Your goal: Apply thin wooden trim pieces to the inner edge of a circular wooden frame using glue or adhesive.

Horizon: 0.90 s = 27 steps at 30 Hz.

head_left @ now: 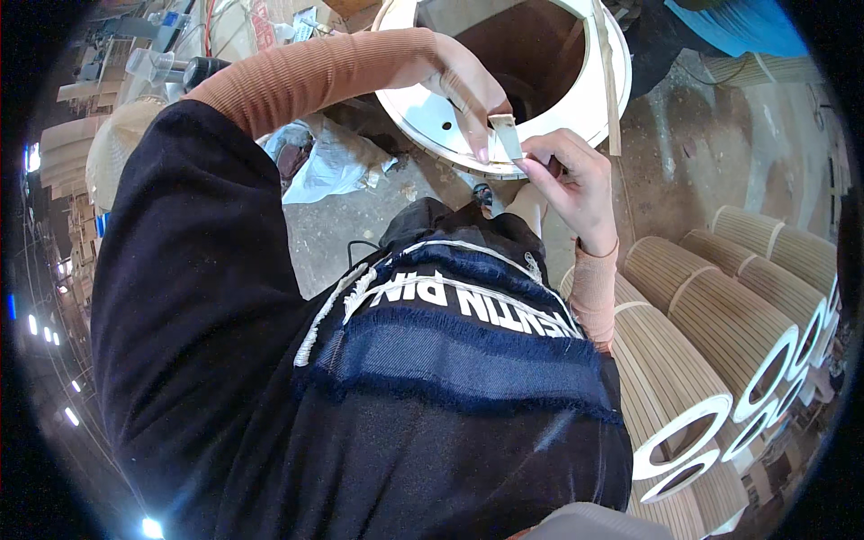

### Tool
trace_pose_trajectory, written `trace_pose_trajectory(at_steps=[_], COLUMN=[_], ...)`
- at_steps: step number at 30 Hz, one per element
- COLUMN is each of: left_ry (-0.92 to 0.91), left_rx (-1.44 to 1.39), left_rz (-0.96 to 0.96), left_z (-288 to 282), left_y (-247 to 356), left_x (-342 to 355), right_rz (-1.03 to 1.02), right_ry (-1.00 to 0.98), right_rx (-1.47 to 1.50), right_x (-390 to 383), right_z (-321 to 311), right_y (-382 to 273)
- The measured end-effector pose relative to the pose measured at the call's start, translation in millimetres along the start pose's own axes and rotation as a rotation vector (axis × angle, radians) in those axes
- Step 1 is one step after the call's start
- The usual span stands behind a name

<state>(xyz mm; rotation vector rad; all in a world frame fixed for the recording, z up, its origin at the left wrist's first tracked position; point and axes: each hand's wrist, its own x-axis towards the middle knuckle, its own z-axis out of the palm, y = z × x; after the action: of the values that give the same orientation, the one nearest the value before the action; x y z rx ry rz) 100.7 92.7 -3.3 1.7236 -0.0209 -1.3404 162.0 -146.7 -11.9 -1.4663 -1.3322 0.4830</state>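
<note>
A round wooden drum-like piece with a white ring-shaped rim and a dark hollow stands in front of me. My left hand reaches over it from the left, its fingers stretched down onto the near part of the rim. On the right, my right hand pinches the lower end of a small flat grey-white strip, whose upper end is beige. The strip lies against the rim, beside my left fingers. Its exact kind is unclear. The undersides of my left fingers are hidden.
Several slatted wooden cylinders with white ring ends lie on the floor to the right. A narrow wooden strip crosses the drum's right side. A white plastic bag lies on the left floor. Blue fabric shows at the far right.
</note>
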Motion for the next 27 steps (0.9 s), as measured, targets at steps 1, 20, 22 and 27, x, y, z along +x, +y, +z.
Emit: trace_pose_trajectory(at_steps=[1, 20, 22, 27], left_ry=[-0.002, 0.089, 0.071, 0.021], left_rx=[0.004, 0.026, -0.027, -0.138], left_rz=[-0.002, 0.008, 0.004, -0.006], left_z=[-0.6, 10.0, 9.4, 5.8], left_y=[-1.1, 13.3, 13.2, 12.2], left_x=[1.5, 0.0, 2.2, 6.3], right_rz=[0.016, 0.003, 0.014, 0.036], right_ry=[-0.004, -0.019, -0.021, -0.022], right_rx=[-0.002, -0.014, -0.010, -0.028], right_x=[-0.6, -2.5, -2.8, -4.1], right_z=[-0.8, -0.5, -0.3, -0.7], right_y=[-0.9, -0.2, 0.7, 3.9])
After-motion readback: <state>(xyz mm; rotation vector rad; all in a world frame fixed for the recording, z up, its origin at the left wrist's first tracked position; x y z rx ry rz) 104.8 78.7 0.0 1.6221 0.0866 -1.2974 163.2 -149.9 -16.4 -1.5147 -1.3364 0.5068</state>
